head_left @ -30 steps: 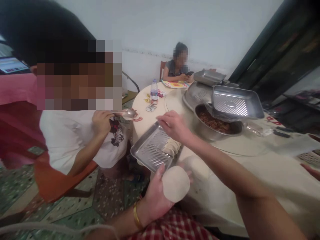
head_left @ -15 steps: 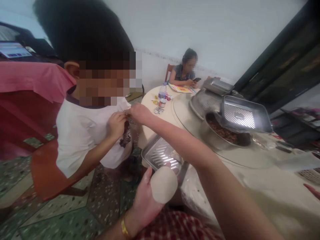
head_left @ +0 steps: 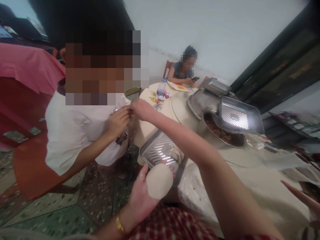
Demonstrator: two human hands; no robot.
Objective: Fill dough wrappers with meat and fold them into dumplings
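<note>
Near tray edge [head_left: 145, 159], dough [head_left: 159, 181] on left hand [head_left: 143, 196]

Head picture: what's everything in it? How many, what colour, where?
Dough circle: 1, cream, lower middle
Trays: 3, silver, one near, two farther
Dumplings: several, cream, nearest tray
Bowl: 1, silver, right of centre
Filling: 1 heap, brown, in bowl
Table: 1, cream, centre
Bottle: 1, clear, table's far side
Seat: 1, orange, left
Person: 1, white shirt, left
Seated person: 1, grey shirt, back
Left hand: 1, bare, beneath dough circle
Right hand: 1, bare, near white shirt
</note>
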